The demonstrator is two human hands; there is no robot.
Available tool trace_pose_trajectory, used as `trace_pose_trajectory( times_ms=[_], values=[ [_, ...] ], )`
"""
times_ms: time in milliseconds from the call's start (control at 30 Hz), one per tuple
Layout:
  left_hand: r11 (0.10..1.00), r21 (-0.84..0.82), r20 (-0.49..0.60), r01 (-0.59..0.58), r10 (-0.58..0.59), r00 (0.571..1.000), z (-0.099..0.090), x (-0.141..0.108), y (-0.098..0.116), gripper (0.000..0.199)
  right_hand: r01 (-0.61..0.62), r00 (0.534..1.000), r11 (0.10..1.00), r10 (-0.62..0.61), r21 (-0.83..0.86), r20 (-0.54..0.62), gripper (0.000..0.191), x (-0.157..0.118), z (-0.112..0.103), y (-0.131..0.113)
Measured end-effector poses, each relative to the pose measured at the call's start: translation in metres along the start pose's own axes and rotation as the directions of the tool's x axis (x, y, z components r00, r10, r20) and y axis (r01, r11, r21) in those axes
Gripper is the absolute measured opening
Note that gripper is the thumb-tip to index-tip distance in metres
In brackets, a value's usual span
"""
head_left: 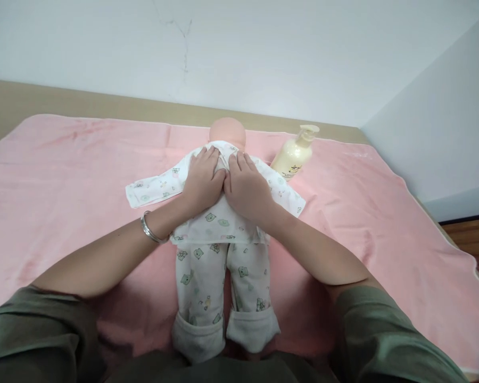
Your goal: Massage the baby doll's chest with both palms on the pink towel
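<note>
A baby doll (227,132) lies with its head toward the wall, its face not visible. It wears a white printed top (219,223) and matching trousers (201,271) with turned-up cuffs. My left hand (203,180) lies flat on the upper part of the top, left of the middle. Beside it, my right hand (246,186) rests flat on the right half, fingers stretched toward the doll's head. The two thumbs meet or nearly meet at the middle. Neither hand grips anything. A silver bangle (151,229) circles my left wrist.
Under the doll is a pink cloth (83,175) spread over a light wooden surface (56,98). A pale yellow pump bottle (293,157) is right of the doll's head, by its right-hand sleeve. A white wall (263,53) rises behind.
</note>
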State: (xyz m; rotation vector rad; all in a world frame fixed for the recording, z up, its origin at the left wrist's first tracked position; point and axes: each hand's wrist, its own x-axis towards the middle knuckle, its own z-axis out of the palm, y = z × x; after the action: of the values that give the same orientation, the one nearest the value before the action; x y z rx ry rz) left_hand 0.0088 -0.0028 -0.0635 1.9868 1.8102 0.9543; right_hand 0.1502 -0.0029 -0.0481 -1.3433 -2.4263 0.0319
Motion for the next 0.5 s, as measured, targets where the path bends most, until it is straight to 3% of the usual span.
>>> trace_pose_trajectory(
  times_ms=[167,367,500],
  values=[
    [1.0,-0.031,-0.045,0.0,-0.001,0.999,0.003,-0.001,0.0,0.062,0.055,0.998,0.998,-0.056,0.016,0.042,0.057,-0.001,-0.004,0.0],
    [0.997,-0.078,-0.12,-0.015,0.006,0.993,0.008,-0.003,-0.005,0.058,-0.124,0.99,0.984,0.115,0.127,0.079,0.066,0.025,0.001,0.018],
    [0.996,-0.085,-0.123,-0.019,0.008,0.992,0.008,-0.002,-0.006,0.057,-0.133,0.99,0.981,0.125,0.145,0.06,0.066,0.026,0.005,0.019]
  ],
)
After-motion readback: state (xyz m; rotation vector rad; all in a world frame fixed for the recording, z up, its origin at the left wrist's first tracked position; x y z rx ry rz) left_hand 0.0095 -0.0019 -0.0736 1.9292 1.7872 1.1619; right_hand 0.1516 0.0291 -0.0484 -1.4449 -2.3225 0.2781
